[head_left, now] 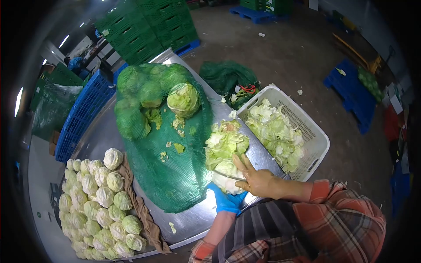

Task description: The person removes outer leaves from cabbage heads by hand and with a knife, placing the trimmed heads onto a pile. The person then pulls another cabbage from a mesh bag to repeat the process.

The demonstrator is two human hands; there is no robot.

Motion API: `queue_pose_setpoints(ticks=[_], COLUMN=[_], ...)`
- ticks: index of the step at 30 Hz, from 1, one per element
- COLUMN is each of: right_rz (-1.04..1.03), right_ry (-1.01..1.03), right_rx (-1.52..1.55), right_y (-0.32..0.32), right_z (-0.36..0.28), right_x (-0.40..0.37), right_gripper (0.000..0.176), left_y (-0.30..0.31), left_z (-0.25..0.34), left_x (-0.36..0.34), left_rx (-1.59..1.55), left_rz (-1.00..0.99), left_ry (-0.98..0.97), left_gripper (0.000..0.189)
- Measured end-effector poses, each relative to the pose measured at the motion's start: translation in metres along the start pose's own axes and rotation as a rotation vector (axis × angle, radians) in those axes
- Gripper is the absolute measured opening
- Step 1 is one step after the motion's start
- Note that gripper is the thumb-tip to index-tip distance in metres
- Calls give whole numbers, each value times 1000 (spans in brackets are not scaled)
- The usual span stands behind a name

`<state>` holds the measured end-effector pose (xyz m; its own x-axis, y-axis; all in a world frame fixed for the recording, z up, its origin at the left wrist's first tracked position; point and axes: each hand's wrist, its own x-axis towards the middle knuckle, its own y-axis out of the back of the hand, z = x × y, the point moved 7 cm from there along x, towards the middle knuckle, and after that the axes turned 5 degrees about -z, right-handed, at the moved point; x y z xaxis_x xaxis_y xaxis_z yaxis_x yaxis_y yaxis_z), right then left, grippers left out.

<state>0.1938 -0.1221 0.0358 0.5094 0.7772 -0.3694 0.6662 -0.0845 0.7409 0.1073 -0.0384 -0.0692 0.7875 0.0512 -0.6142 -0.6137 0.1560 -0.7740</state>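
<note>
At the table's near right edge, my left hand (226, 199), in a blue glove, grips a pale cabbage (226, 184) from below. My right hand (258, 179) is closed on a knife (230, 176), its thin blade lying across the cabbage. The knife's handle is hidden in that hand. Loose green outer leaves (226, 147) are heaped just beyond the cabbage, touching it in this view. A green mesh sack (180, 188) lies to the left, with several whole cabbages under its netting and an untrimmed cabbage (183, 101) near its mouth.
Trimmed cabbages (96, 210) are piled at the left beside a brown cloth (138, 206) on the metal table (173, 228). A white crate (322, 149) of leaves stands against the right edge. Behind are stacked green crates (149, 30), blue pallets (351, 94) and another mesh sack (228, 76).
</note>
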Motion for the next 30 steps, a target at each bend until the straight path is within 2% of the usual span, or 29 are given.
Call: queue_pose_setpoints(ticks=[3,6,9,12,13,14,16,17,19,20,22,23,26,28,30], right_rz=[-168,68,-117,-72,-28,3,77,87,73,65,24,4,73,123,198], right_ry=[-127,22,-366,-386,-408,-331,-156,-101,14,72,69,55,65,54,-78], right_rx=[1,147,375,451,607,574,504,400,357,330,289,279,282,297,221], right_y=[-5,-6,7,-9,-18,-21,-12,-7,-3,-2,2,7,8,3,-1], right_z=[15,32,67,97,94,86,60,46,25,17,16,18,30,43,72], right_x=[23,34,27,22,22,22,23,25,28,30,35,38,44,51,65], right_gripper=[78,74,72,75,78,77,75,68,64,63,59,58,54,54,56], left_y=[-16,-8,-12,-4,6,19,29,45,15,-7,6,10,19,25,19], left_z=[-2,0,-2,-4,1,8,52,82,107,100,90,89,77,79,78], left_x=[-2,6,4,-1,4,1,-18,-22,-54,-57,-18,-14,-14,-17,-27], left_rx=[-19,41,23,73,3,-20,461,618,854,922,1462,1458,1250,1347,1421], left_rz=[30,75,64,55,-20,-90,145,127,167,145,107,89,19,53,64], left_ry=[-17,-27,-36,-10,22,112,-149,-330,-769,-757,-563,-620,-650,-695,-740], left_gripper=[87,87,89,90,91,92,74,65,55,63,77,91,89,86,82])
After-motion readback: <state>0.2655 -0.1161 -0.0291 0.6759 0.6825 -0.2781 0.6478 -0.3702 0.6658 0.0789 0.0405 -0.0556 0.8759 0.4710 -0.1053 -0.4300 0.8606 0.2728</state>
